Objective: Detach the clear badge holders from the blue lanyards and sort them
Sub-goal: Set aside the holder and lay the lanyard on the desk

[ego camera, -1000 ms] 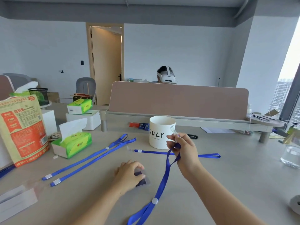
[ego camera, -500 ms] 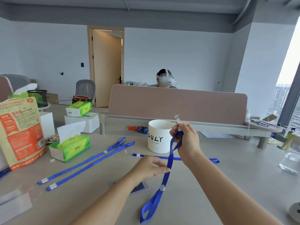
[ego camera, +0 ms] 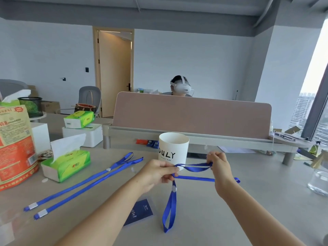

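Note:
Both my hands hold one blue lanyard above the desk. My left hand pinches its strap near the middle, and the looped end hangs down below that hand. My right hand grips the clip end, stretching the strap level between the hands. A clear badge holder with a dark blue card lies flat on the desk beneath my left forearm. Two more blue lanyards lie side by side at the left. Another blue lanyard lies behind my hands.
A white cup marked DULY stands just behind my hands. A green tissue pack and an orange bag sit at the left. A glass stands at the right edge. A desk divider with a person behind it closes the far side.
My left hand left the badge holder on the desk and took the strap. My right hand lowered and moved right, pulling the lanyard from hanging upright to stretched level.

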Demonstrator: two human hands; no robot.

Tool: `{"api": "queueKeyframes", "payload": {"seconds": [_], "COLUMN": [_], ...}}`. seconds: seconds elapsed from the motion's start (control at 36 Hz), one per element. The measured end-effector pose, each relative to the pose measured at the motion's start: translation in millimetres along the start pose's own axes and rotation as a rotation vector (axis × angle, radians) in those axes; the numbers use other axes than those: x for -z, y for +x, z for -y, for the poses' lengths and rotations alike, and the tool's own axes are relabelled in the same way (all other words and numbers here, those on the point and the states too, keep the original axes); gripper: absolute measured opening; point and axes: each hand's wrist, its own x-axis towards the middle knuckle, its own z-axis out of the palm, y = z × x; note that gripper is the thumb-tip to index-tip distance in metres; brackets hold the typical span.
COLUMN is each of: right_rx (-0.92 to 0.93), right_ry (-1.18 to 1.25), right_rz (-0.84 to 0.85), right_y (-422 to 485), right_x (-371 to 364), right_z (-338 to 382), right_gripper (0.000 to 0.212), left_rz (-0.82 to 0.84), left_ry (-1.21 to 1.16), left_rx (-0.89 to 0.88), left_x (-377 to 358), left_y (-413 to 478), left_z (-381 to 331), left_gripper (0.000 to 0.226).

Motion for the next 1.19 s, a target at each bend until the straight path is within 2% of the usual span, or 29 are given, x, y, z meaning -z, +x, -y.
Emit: {"api": "queueKeyframes", "payload": {"seconds": [0.03, 0.17, 0.25, 0.33, 0.39, 0.44, 0.47, 0.56, 0.69, 0.78, 0.86, 0.92, 0.97, 1.03, 1.08, 1.19], "right_rx": [-0.016, -0.097, -0.161, -0.196, -0.187, -0.131, -0.095, 0.034, 0.154, 0.166, 0.200, 0.243, 0.250, 0.186, 0.142, 0.190], "right_ry": [-0.042, -0.207, -0.204, -0.133, -0.110, -0.100, -0.100, -0.109, -0.162, -0.231, -0.380, -0.512, -0.639, -0.701, -0.730, -0.925], "right_rz": [0.035, 0.355, 0.585, 0.723, 0.717, 0.653, 0.621, 0.546, 0.434, 0.370, 0.328, 0.304, 0.295, 0.329, 0.396, 0.466], "right_y": [-1, -18, -22, -14, -4, 10, 18, 47, 98, 126, 153, 168, 176, 183, 185, 186], "right_x": [0, -7, -16, -24, -27, -30, -31, -40, -68, -84, -96, -101, -104, -105, -107, -114], "right_z": [-5, -25, -30, -28, -21, -10, -3, 22, 57, 62, 57, 50, 42, 33, 29, 35], "right_gripper": [0.008, 0.062, 0.062, 0.052, 0.038, 0.013, 0.010, 0.019, 0.015, 0.009, 0.019, 0.018, 0.016, 0.028, 0.036, 0.043], "left_rz": [-0.005, 0.000, 0.036, 0.055, 0.039, 0.006, -0.013, -0.087, -0.281, -0.435, -0.574, -0.606, -0.631, -0.650, -0.660, -0.654], "left_ry": [-0.016, -0.089, -0.108, -0.101, -0.133, -0.195, -0.233, -0.320, -0.321, -0.140, 0.136, 0.286, 0.439, 0.572, 0.665, 0.759], "left_rx": [0.000, -0.011, -0.021, -0.027, -0.047, -0.083, -0.102, -0.154, -0.198, -0.192, -0.227, -0.245, -0.190, -0.103, -0.039, 0.004], "left_x": [2, 1, -7, -13, -11, -5, -1, 13, 29, 37, 44, 49, 52, 54, 53, 51], "left_y": [2, 17, 28, 38, 46, 56, 61, 74, 102, 122, 142, 152, 160, 166, 170, 174], "left_z": [-3, -21, -30, -38, -46, -55, -61, -79, -103, -105, -98, -90, -83, -75, -69, -64], "left_gripper": [0.016, 0.013, 0.011, 0.007, 0.006, 0.006, 0.006, 0.011, 0.015, 0.021, 0.021, 0.021, 0.017, 0.016, 0.017, 0.028]}}
